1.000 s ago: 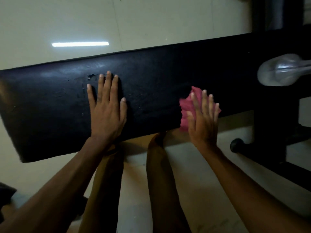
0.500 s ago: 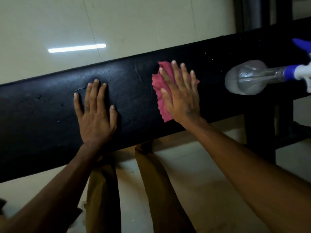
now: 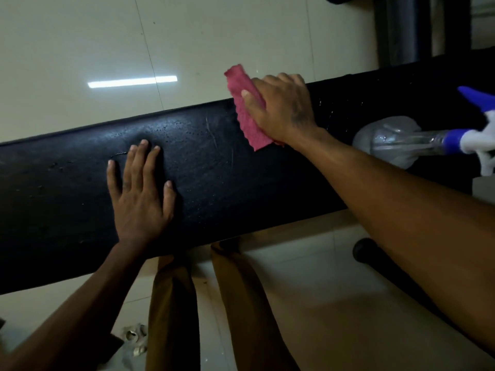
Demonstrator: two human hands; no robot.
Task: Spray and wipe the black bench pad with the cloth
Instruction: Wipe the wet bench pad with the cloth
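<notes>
The black bench pad (image 3: 219,180) runs across the view from lower left to upper right, with small droplets on its surface. My left hand (image 3: 139,194) lies flat on the pad with fingers spread, holding nothing. My right hand (image 3: 281,108) presses a pink cloth (image 3: 245,111) at the pad's far edge; its fingers curl over that edge, and the cloth's top end sticks out past it. A clear spray bottle (image 3: 393,140) with a blue and white trigger head lies on its side on the pad, to the right of my right forearm.
Pale tiled floor (image 3: 187,44) lies beyond and below the bench. Dark frame posts (image 3: 396,30) rise at the upper right, and a black bench foot (image 3: 367,250) sits on the floor at the right. My legs in brown trousers (image 3: 241,303) stand under the pad's near edge.
My right hand has slid the pink cloth from the pad's near edge, across its width, to the far edge. My left hand has stayed flat on the pad.
</notes>
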